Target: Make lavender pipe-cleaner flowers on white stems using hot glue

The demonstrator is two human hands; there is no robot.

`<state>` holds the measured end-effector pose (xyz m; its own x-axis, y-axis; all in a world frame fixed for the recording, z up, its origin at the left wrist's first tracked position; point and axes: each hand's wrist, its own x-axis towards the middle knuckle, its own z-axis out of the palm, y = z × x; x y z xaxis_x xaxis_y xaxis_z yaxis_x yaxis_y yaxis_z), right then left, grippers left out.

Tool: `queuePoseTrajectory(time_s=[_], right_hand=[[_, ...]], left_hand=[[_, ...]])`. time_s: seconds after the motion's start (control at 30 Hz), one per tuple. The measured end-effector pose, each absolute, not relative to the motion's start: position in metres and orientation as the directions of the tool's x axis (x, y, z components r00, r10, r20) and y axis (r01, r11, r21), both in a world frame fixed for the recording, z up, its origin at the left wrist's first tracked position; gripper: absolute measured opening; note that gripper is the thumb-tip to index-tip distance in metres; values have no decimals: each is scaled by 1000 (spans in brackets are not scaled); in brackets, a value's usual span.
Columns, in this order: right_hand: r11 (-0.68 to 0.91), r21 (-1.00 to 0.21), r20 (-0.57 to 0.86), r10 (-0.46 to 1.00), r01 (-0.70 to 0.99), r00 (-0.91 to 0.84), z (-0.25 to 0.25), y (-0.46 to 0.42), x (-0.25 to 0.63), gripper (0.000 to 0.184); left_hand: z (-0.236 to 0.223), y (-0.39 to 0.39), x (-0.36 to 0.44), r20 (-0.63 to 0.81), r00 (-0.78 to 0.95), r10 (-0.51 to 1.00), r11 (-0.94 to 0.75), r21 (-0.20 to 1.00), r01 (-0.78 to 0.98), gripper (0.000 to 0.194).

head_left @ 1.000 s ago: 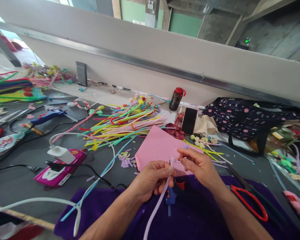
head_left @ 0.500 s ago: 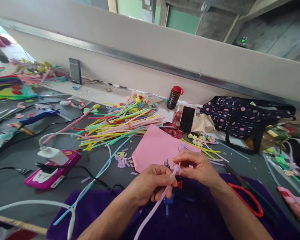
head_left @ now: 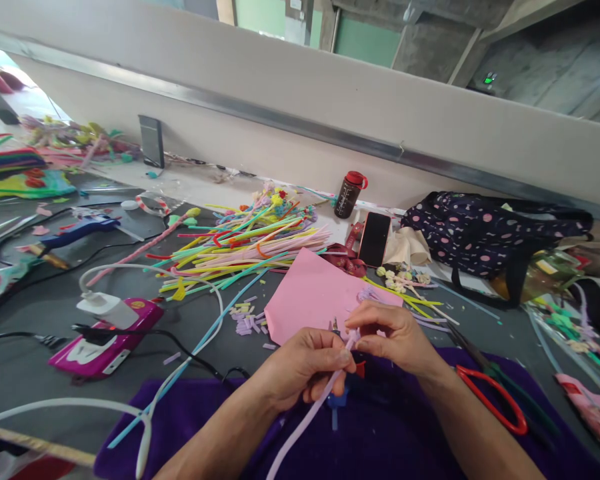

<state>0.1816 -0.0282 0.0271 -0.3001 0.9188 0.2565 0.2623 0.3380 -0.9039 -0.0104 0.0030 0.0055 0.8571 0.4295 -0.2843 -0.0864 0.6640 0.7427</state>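
A long lilac pipe cleaner (head_left: pixel 303 423) runs up from the bottom edge into my left hand (head_left: pixel 310 367), which pinches it near its top between thumb and forefinger. My right hand (head_left: pixel 395 337) has its thumb and forefinger closed on the small lilac tip just above. Partly hidden behind my hands is a blue tool (head_left: pixel 338 401) with a pointed metal nozzle. A pink sheet (head_left: pixel 305 300) lies just beyond, with a small lilac curled piece (head_left: pixel 367 294) at its right side. Short lilac and yellow cut pieces (head_left: pixel 250 322) lie left of the sheet.
Bundled coloured pipe cleaners (head_left: pixel 240 250) lie ahead. Red-handled scissors (head_left: pixel 495 400) rest by my right forearm, on purple cloth (head_left: pixel 380 447). A magenta power strip (head_left: pixel 105 340) with cables sits left. Behind are a phone (head_left: pixel 375 240), a bottle (head_left: pixel 349 197) and a patterned bag (head_left: pixel 467 233).
Both hands keep almost the same place and grip. My right fingertips have shifted very slightly on the tip of the lilac pipe cleaner.
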Motion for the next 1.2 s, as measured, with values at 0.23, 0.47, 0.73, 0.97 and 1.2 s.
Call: queuePoseTrajectory(time_s=[0.23,0.47,0.73,0.97,1.2], right_hand=[[328,-906,248,923,268,-294,27,-29,179,17],[291,-937,225,926,193,-304,27,-29,183,34],[59,-993,57,998,104,-25,19,-27,178,18],[35,-978,42,999,206,30,18,-32,157,12],[101,-962,124,990,252,75,21,-31,159,14]], left_hand=[[5,2,-10,-287,850,442,654,751,-87,17],[5,2,-11,-291,842,453,637,767,-77,18],[7,1,-8,-305,665,682,531,831,-163,25],[6,1,-6,-296,611,734,496,849,-184,27],[4,1,-6,-302,630,716,465,879,-107,30]])
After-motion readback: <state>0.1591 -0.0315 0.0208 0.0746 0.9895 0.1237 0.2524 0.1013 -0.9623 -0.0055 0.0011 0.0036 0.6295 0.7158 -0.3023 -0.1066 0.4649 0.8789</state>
